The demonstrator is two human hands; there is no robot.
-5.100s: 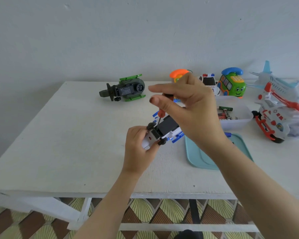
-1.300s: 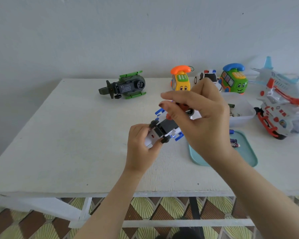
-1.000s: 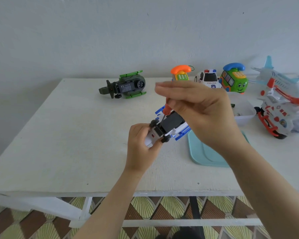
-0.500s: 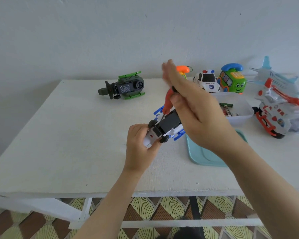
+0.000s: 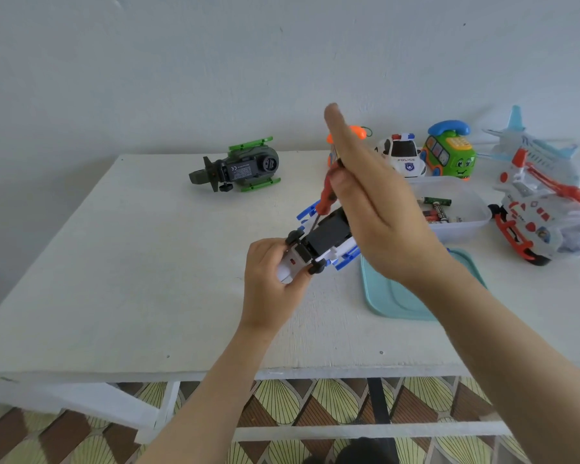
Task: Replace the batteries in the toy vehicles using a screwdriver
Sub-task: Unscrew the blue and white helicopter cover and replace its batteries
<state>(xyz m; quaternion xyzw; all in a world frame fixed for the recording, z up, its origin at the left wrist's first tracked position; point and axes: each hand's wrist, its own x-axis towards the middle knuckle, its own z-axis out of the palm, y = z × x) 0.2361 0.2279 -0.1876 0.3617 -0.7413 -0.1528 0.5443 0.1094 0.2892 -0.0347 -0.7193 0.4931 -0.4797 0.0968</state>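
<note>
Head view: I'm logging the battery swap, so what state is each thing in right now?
white and blue toy: upside down, gripped by left hand.
screwdriver: pinched in right hand, tip at the toy's underside.
green helicopter: on its side, untouched.
clear container: open, batteries inside.
teal lid: off, lying flat.

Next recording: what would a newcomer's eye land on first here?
At the centre of the white table, the left hand grips an upturned white and blue toy vehicle while the right hand holds a red-handled screwdriver tip-down on its black underside. A white toy police car and a green bus-shaped toy phone stand at back right; a dark green toy helicopter lies at back left.
</note>
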